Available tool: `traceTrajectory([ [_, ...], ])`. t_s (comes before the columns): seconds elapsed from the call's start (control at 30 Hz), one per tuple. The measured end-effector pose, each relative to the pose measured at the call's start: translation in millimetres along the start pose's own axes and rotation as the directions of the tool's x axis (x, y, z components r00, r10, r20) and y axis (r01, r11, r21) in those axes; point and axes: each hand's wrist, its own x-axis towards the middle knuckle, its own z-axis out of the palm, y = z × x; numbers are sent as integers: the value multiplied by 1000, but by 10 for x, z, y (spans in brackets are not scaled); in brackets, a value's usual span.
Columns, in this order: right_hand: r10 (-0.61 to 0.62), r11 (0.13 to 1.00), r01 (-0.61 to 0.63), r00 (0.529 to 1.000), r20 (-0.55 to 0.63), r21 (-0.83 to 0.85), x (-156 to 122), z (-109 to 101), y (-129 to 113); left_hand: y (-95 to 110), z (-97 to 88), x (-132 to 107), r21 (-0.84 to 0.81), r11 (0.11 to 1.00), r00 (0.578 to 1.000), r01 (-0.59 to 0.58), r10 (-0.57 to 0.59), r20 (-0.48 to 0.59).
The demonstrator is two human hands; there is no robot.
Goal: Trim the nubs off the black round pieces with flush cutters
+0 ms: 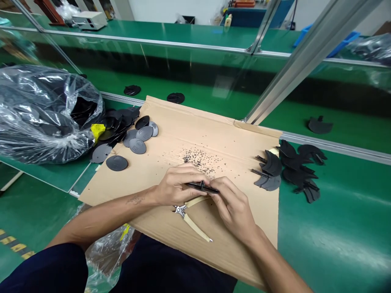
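Head view: both hands grip the black plastic plate (202,186) edge-on above the cardboard sheet (244,248), left hand (175,185) and right hand (234,205) at opposite ends; its long axis spans them, dipping slightly rightward; cream-handled cutters (196,228) lie bodyward.

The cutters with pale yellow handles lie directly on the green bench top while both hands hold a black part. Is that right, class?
Not quite: the head view shows the cutters lying on the cardboard sheet. The rest stands: the left hand and right hand both hold a black part.
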Motion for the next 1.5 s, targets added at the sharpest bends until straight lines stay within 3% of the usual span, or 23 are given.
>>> traceTrajectory([
  [0.23, -25, 999, 26, 1000, 11, -28, -25, -21, -11, -9, -9, -14, -9, 999, 999, -46, 46, -5],
  [0.47, -41, 997, 45, 998, 56, -66, -38, -8, 4, -41, -50, -2, -67, 998, 996, -10, 16, 92],
  [0.77, -10, 999, 9, 1000, 2, 45, -5, -10, -13, -14, 4, -27, -16, 1000, 1000, -16, 16, -4],
  [0.9, 32, 998, -30, 999, -44, 48, -15, -2, -13, -9, 22, -46, -128, 987, 996, 94, -94, 2],
  [0.97, 88, 996, -87, 994, -57, 18, -14, -19, -12, -11, 21, -52, -224, 945, 967, 238, -253, -39],
  [1.03, 129, 990, -131, 991, -37, -48, -7, -52, -14, -31, -2, -32, -367, 851, 892, 375, -439, -106],
  [1.13, 86, 977, -44, 977, 194, -208, 6, -106, -24, -101, -82, 59, -619, 638, 743, 458, -657, -127],
  [1.2, 44, 955, 76, 920, 389, -288, 4, -121, -38, -159, -148, 133, -744, 477, 657, 468, -751, -68],
  [1.27, 36, 930, 148, 874, 485, -335, -8, -112, -63, -206, -198, 190, -814, 352, 599, 463, -801, -6],
  [1.37, 27, 908, 196, 856, 517, -372, -34, -72, -121, -240, -222, 222, -857, 246, 580, 453, -811, 74],
  [1.5, -11, 881, 250, 858, 513, -401, -59, -19, -182, -236, -199, 209, -879, 189, 580, 439, -806, 116],
])
